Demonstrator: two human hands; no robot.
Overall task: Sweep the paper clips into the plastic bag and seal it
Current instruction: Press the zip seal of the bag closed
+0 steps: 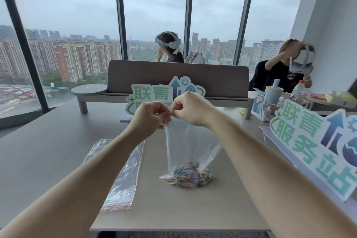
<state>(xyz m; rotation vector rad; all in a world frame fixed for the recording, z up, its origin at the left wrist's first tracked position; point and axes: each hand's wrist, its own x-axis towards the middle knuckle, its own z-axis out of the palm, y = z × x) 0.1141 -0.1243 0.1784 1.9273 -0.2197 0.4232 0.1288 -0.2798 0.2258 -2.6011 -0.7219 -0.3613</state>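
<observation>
Both my grips, left hand (149, 115) and right hand (190, 109), pinch shut on the plastic bag (190, 147) mouth; it hangs straight down, paper clips (188, 176) resting on the desk (48, 150).

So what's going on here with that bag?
A person holds a clear bag up by its top, the left hand and right hand pinching the red strip together. The coloured clips are already inside, heaped at the bottom, which rests on the table. More empty bags lie flat alongside.
</observation>
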